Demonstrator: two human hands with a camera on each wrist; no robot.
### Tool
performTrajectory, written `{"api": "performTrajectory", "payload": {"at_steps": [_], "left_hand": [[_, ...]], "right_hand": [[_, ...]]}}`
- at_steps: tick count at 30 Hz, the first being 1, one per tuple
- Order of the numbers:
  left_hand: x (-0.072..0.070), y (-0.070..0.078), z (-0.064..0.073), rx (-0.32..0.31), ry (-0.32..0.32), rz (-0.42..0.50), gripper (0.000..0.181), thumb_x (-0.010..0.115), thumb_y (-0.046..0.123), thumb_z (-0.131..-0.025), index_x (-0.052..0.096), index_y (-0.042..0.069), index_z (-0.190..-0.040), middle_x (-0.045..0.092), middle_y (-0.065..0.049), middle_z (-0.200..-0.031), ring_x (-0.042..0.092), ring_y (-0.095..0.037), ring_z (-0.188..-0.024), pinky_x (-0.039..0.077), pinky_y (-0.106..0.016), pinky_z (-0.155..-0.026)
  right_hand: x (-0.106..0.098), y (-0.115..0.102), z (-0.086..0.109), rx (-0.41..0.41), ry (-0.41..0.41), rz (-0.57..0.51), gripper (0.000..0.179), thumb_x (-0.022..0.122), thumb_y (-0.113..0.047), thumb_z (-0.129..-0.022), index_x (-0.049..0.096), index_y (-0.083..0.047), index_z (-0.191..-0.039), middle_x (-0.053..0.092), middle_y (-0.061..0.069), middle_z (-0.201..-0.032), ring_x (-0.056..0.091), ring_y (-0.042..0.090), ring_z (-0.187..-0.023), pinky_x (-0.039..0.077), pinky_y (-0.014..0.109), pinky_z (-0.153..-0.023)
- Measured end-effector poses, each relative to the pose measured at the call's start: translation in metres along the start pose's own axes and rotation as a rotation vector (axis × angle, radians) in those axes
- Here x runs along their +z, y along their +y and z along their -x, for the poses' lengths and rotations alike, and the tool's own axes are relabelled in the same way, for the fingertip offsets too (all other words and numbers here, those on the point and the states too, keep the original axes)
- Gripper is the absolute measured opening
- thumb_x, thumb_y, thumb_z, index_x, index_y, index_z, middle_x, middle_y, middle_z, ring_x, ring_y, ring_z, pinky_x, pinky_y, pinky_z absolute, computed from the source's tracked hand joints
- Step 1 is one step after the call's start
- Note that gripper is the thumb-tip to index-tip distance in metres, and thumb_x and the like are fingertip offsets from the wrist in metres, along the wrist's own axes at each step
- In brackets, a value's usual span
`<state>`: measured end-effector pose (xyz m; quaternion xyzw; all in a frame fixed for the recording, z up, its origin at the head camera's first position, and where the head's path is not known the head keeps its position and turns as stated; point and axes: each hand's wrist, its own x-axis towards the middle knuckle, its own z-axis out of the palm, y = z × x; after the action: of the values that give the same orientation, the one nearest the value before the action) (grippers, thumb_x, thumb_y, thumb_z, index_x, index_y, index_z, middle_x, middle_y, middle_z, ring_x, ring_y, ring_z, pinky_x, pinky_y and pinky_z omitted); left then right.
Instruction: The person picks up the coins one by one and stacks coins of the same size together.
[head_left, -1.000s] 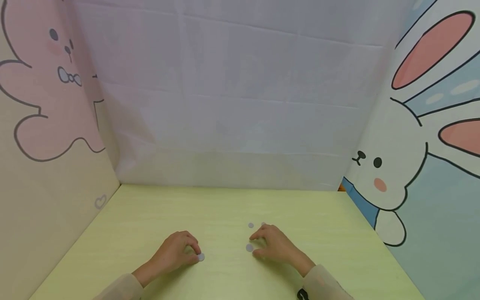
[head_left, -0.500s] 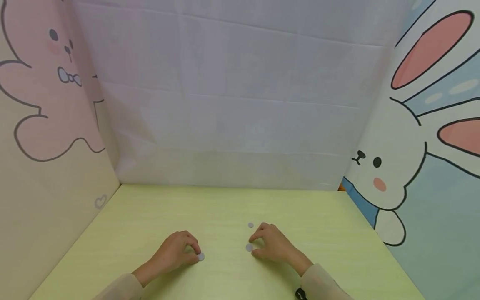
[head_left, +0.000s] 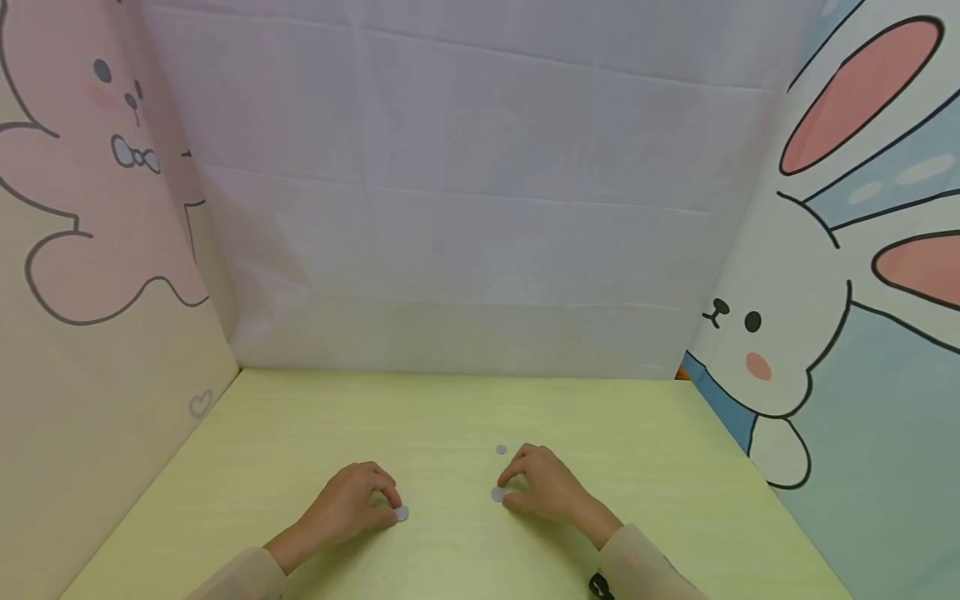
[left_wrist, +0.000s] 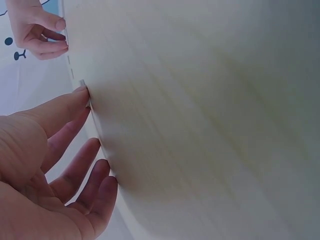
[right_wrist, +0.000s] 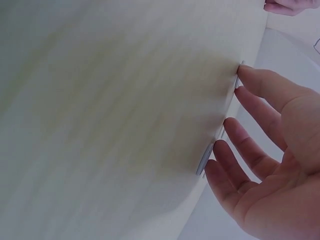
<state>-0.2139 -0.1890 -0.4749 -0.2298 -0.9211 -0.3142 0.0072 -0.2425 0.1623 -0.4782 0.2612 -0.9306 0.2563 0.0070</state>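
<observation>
My left hand (head_left: 345,504) rests on the pale yellow table (head_left: 360,425) and pinches a small flat grey disc (head_left: 402,513) between thumb and fingertip. In the left wrist view the disc (left_wrist: 82,83) shows edge-on at the thumb tip. To the right, my right hand (head_left: 551,487) has thumb and index finger at opposite edges of a second disc (head_left: 497,494), which lies flat. The right wrist view shows that disc (right_wrist: 239,75) edge-on between them. Another disc (right_wrist: 205,159) lies by the other fingertips there. Beyond the hand sits a loose disc (head_left: 501,449).
A white cloth (head_left: 465,208) hangs behind the table. Printed side panels stand at left, with a pink animal (head_left: 112,208), and at right, with a white rabbit (head_left: 795,333). A small black object (head_left: 600,586) shows by the right sleeve.
My right hand has shifted slightly left and its thumb and index finger have closed in on the disc. A disc peeking out behind that hand is now hidden in the head view. The left hand stays put.
</observation>
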Motion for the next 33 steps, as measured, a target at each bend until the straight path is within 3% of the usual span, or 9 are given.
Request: {"api": "performTrajectory", "payload": {"at_steps": [15,33], "left_hand": [[-0.0004,0.0001,-0.0006,0.0,0.0,-0.007,0.014,0.094,0.027,-0.081,0.08,0.027,-0.081,0.072,0.008,-0.104,0.064,-0.023,-0.103,0.054,-0.056,-0.093],[-0.0001,-0.0002,-0.0009,-0.021,0.003,-0.027,0.016,0.095,0.024,-0.079,0.08,0.028,-0.08,0.072,0.01,-0.103,0.065,-0.023,-0.102,0.054,-0.053,-0.093]], "right_hand": [[-0.0028,-0.0069,0.0018,0.003,-0.011,-0.02,0.012,0.09,-0.022,-0.086,0.085,-0.02,-0.096,0.064,-0.004,-0.104,0.058,0.021,-0.1,0.052,0.045,-0.092],[-0.0008,-0.0085,0.0008,0.013,-0.009,-0.023,0.008,0.09,-0.024,-0.087,0.084,-0.024,-0.092,0.064,-0.005,-0.103,0.056,0.019,-0.098,0.051,0.041,-0.088]]}}
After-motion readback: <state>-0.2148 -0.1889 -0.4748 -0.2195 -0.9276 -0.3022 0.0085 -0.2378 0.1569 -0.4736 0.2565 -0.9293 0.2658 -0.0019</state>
